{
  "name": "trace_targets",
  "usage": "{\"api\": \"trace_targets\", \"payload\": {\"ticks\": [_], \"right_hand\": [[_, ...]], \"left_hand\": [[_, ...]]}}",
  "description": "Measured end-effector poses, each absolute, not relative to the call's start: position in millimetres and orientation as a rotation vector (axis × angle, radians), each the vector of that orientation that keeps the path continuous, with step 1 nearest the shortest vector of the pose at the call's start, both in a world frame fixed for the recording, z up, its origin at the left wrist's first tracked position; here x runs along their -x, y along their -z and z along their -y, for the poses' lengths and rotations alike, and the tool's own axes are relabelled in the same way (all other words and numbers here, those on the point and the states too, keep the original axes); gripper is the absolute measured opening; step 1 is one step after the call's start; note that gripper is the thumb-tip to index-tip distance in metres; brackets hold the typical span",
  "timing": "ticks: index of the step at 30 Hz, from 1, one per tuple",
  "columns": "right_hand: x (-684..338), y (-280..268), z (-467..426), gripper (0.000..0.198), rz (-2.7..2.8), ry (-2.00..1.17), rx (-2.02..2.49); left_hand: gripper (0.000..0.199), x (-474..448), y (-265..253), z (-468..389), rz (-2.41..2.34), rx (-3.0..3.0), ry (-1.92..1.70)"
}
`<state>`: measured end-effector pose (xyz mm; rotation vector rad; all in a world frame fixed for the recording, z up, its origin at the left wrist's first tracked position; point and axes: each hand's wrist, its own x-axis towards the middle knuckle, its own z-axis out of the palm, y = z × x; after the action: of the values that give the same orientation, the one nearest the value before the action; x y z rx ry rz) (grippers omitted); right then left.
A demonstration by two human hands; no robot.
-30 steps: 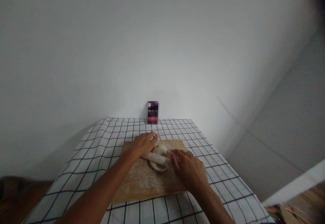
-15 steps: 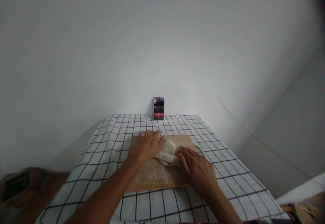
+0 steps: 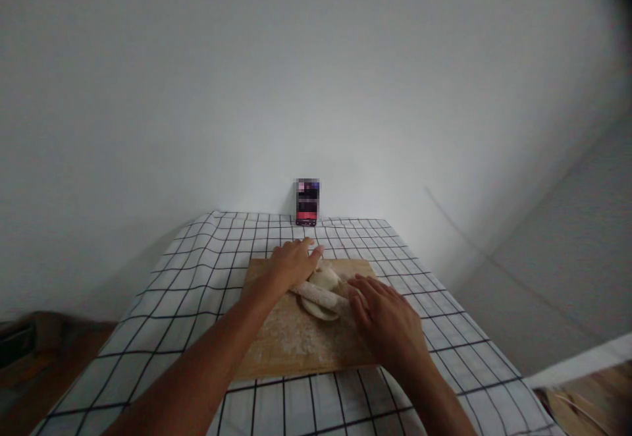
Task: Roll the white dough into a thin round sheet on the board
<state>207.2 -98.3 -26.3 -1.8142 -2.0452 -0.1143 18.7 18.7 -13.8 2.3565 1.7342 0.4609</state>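
Note:
A flour-dusted rolling pin (image 3: 323, 296) lies slantwise across a flattened piece of pale dough (image 3: 326, 279) on a wooden board (image 3: 286, 347). My left hand (image 3: 295, 263) rests over the pin's left end with the heel of the palm; its fingers stretch forward past it and the thumb stands apart. The right end of the pin goes under my right hand (image 3: 385, 311), whose fingers are together and curved over it. Both ends of the pin are hidden by the hands. Dough shows on both sides of the pin, and flour whitens the board's near part.
A white tablecloth with dark checks (image 3: 197, 291) covers the table under the board. At the far edge a phone-like upright object (image 3: 307, 202) with a blurred screen leans by the wall (image 3: 316, 93). Brown items (image 3: 44, 350) sit low at the left.
The rolling pin and my left hand have shifted relative to the dough, and more of the pin shows between the hands. My left fingers reach farther forward. The view has tilted slightly.

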Motion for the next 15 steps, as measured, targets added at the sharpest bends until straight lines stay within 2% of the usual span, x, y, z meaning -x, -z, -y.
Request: {"api": "trace_targets", "payload": {"ticks": [6,15], "right_hand": [[-202.5,13.4,97.9,0.035,2.056,0.150,1.798],[-205.2,21.9,104.4,0.034,2.050,0.079,1.789]], "left_hand": [[0.046,-13.0,21.6,-4.6,-1.784,-2.384,-0.524],[0.038,-9.6,14.2,32.0,-1.873,-2.458,-0.552]]}}
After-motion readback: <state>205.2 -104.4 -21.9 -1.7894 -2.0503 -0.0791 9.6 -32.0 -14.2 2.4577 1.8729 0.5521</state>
